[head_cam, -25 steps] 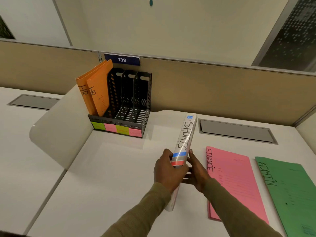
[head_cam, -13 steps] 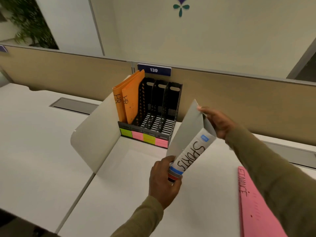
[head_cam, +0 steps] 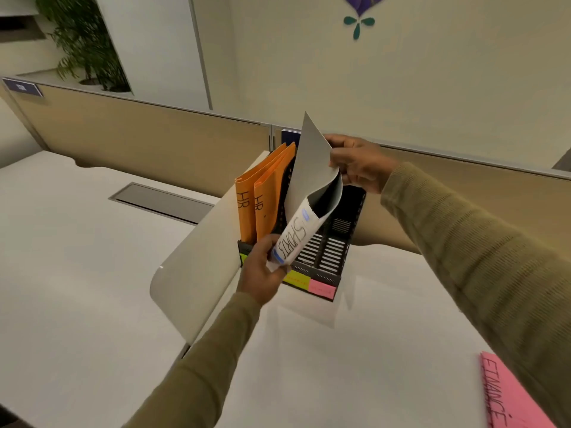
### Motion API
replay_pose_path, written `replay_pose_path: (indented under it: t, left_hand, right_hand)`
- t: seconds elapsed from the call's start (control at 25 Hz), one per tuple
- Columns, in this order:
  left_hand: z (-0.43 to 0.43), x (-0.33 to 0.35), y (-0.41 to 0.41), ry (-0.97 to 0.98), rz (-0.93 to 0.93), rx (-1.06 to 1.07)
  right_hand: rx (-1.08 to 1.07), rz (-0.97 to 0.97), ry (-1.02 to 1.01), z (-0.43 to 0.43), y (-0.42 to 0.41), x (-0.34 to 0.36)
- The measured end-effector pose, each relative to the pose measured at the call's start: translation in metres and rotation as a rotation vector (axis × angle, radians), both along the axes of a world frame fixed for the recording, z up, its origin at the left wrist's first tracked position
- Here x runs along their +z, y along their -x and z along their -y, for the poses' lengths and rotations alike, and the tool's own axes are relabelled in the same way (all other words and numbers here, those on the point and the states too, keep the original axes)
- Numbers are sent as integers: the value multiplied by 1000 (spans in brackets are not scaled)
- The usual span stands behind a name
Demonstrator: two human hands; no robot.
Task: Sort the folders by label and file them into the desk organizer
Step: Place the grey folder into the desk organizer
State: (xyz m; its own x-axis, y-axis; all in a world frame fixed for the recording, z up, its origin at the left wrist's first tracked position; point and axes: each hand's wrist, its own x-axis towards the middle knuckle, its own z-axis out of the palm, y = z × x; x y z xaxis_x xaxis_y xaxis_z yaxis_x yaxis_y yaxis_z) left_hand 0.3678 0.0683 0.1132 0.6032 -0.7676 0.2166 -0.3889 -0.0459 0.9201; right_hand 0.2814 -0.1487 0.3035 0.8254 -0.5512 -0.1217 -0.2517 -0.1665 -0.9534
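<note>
White desk point(head_cam: 92, 273) runs up to a tan partition point(head_cam: 139, 137), pale divider panel point(head_cam: 191, 279) on my left. Black desk organizer point(head_cam: 336, 251) sits against the partition with colour tabs along its front lip. Its leftmost slot holds two orange HR folders point(head_cam: 262, 205) standing upright; the slots to the right show bare slatted floor. Pink FINANCE folder point(head_cam: 506, 400) lies flat near the desk's right edge, well apart, untouched.

White SPORTS folder point(head_cam: 309, 186) is up in the air over the organizer, just right of the HR pair. Long axis is tilted: low near end toward me, top corner leaning up and away. It's bowed open along the upper edge.

My left hand point(head_cam: 262, 270) is clamped on the low labelled end, right at the organizer's front lip. My right hand point(head_cam: 358, 162) pinches the upper far edge, above the back of the slots.

Judgement: the second slot lies directly below the folder, so the spine needs swinging upright and in line with the dividers, then straight down. Left hand is nearer the slot mouth and should steer. Risk: the splayed cover catching a divider.
</note>
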Motion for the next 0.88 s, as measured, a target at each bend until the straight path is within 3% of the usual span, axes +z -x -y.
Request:
replay_pose_path:
  t: [0.32, 0.52, 0.72, 0.88]
  left_hand:
    - [84, -22, -84, -81, -161, -30]
    - [116, -52, -103, -69, -254, -10]
    - [127, -80, -101, -180, -258, 42]
    - [125, -102, -93, -328, -176, 64]
  right_hand:
    - [-60, -47, -5, 44, -65, -1]
    - [-132, -44, -29, 71, -88, -29]
    - [-176, -87, -74, 79, -105, -60]
    - [-224, -249, 147, 65, -114, -99]
